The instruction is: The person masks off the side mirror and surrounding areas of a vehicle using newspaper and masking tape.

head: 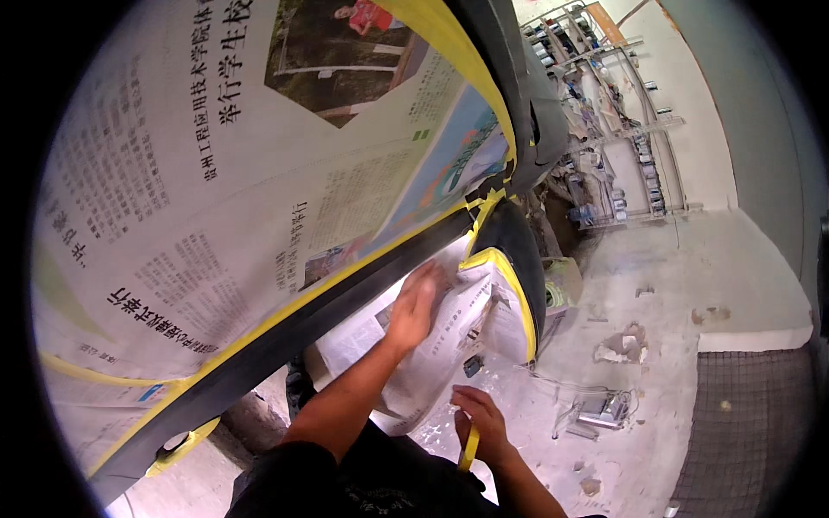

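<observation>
A dark side-mirror housing stands out from a car body. Yellow masking tape edges its face, and a newspaper sheet hangs from it. My left hand lies against this sheet below the black door strip, with blurred fingertips pointing toward the mirror. In my right hand, lower down and apart from the sheet, is a roll of yellow masking tape, seen edge-on. More newspaper covers the large window area, bordered by yellow tape.
A taped door handle projects at lower left. On the floor lie a metal device with cables, a small dark object and scraps. Behind the mirror is a carton; a metal rack with several cans stands farther off.
</observation>
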The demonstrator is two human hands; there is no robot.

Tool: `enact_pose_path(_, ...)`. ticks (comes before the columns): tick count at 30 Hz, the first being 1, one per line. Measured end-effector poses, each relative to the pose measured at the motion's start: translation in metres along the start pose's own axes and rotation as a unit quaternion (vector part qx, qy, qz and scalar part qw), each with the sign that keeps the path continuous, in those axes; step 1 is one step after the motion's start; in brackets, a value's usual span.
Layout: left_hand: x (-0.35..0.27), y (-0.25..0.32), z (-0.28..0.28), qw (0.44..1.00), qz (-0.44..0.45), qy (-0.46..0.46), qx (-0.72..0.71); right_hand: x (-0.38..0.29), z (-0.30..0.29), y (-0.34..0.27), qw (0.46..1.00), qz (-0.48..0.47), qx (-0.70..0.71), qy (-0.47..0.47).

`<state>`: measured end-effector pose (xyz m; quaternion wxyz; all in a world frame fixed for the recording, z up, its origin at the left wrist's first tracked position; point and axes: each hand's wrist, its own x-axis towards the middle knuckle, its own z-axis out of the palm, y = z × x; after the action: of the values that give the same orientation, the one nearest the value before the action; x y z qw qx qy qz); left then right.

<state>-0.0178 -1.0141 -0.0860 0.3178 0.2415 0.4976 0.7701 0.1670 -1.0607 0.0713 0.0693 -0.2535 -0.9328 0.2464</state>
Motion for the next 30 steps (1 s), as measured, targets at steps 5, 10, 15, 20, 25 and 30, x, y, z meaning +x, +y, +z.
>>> enact_pose_path(5,0.055,0.019,0.022,0.998,-0.024,-0.054,0.02,0.006,0.011,-0.001,0.999,-0.019,0.022,-0.037)
enact_pose_path(10,0.076,0.0,0.046,0.984,-0.087,-0.046,-0.151,0.007,0.011,-0.002,0.999,-0.013,0.026,-0.031)
enact_pose_path(15,0.083,0.025,0.041,0.944,-0.188,-0.06,-0.263,-0.002,0.013,0.01,0.999,-0.029,0.009,-0.025)
enact_pose_path(20,0.079,0.02,0.033,0.944,-0.214,-0.063,-0.242,-0.001,0.016,0.005,0.998,0.01,0.048,-0.028)
enact_pose_path(25,0.085,0.02,0.035,0.944,-0.218,-0.09,-0.23,-0.004,0.012,0.006,0.999,0.007,0.049,-0.018)
enact_pose_path(30,0.084,0.029,0.031,0.928,-0.258,-0.104,-0.247,-0.012,0.014,0.009,0.998,0.035,0.055,-0.005)
